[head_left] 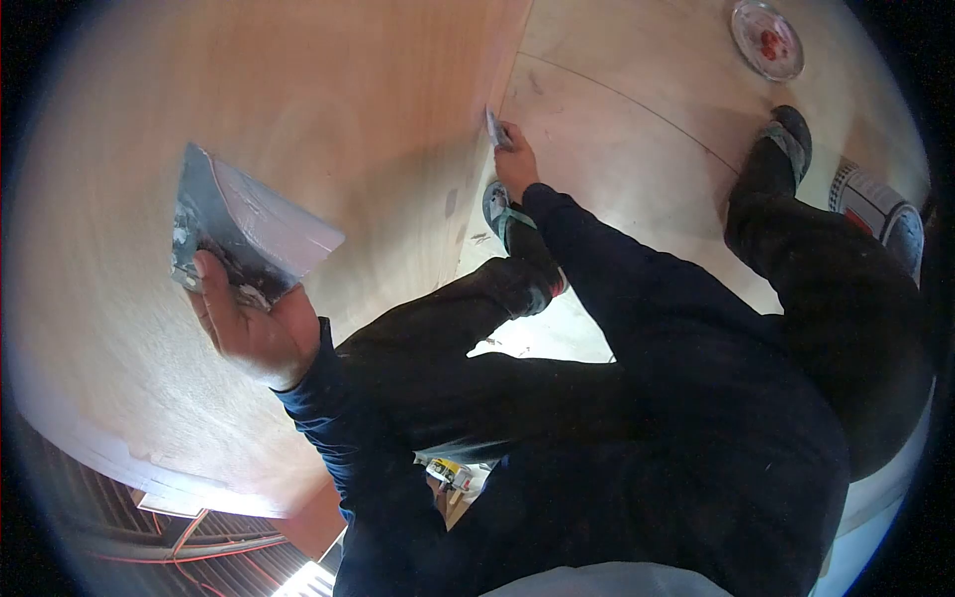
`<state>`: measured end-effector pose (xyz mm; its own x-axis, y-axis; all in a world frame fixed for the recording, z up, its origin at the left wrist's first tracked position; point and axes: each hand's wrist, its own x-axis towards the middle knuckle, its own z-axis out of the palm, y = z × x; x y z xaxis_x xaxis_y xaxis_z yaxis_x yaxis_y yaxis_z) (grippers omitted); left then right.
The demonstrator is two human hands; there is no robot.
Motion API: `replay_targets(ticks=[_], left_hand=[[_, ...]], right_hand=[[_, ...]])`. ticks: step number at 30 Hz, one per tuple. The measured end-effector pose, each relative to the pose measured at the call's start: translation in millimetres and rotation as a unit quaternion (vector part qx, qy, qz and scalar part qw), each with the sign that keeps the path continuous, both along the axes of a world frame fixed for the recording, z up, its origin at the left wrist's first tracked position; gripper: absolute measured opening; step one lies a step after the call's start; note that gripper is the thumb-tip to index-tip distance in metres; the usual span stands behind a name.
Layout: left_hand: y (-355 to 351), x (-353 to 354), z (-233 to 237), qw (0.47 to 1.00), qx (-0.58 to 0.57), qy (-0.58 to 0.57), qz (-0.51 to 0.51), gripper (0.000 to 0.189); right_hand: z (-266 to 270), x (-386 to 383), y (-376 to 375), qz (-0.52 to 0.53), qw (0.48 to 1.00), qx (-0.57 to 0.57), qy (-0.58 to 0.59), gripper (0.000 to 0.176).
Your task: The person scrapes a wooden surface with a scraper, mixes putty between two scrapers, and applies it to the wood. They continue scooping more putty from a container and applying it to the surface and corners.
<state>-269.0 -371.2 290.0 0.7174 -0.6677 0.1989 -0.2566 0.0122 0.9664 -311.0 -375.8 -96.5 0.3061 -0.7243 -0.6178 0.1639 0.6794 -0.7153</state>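
Note:
My left hand [254, 328] grips a broad, flat grey metal plate [224, 199] by its lower edge, thumb on top. Pale pink filler [279, 214] coats the right side of the plate, and dried smears mark the part near my fingers. Farther forward, my right hand [515, 164] is closed around a small putty knife [495, 129]. Its blade tip is right at the corner where the upright wood panel [398, 90] meets the other pale wood panel [617, 149]. My fingers hide the knife's handle.
A round lid [766, 40] with red residue lies at the top right. A large labelled can [880, 214] is beside my right leg. My shoes [791, 139] rest on the wood surface. A yellow-labelled container [448, 472] shows behind me. Orange cables [189, 532] run along the corrugated metal at bottom left.

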Motion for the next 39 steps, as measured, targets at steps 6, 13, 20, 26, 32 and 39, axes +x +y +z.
replay_targets(ticks=[6,13,20,26,32,39], left_hand=[[5.6,5.7,10.6,0.997,-0.017,0.058,0.048,0.036],[18.8,6.0,36.1,0.976,-0.014,0.218,-0.008,0.024],[45.5,13.9,47.1,0.934,-0.031,0.355,-0.033,0.022],[48.5,-22.2,51.7,0.908,-0.040,0.415,-0.034,0.023],[30.2,-23.8,30.7,0.945,-0.091,0.315,0.004,0.022],[45.6,-41.1,81.4,0.924,-0.245,0.271,-0.115,0.020]], right_hand=[[14.7,43.2,54.5,-0.012,0.996,-0.088,0.030,0.046],[54.4,-29.7,23.6,0.203,0.964,-0.161,-0.068,0.037],[249.5,-57.5,-64.0,-0.045,0.915,-0.288,-0.281,0.038],[347.0,-77.1,-30.7,-0.027,0.755,-0.593,-0.280,0.042],[316.5,-78.9,-45.0,-0.013,0.737,-0.652,-0.177,0.044],[195.8,-58.1,-75.9,-0.051,0.777,-0.600,-0.183,0.049]])
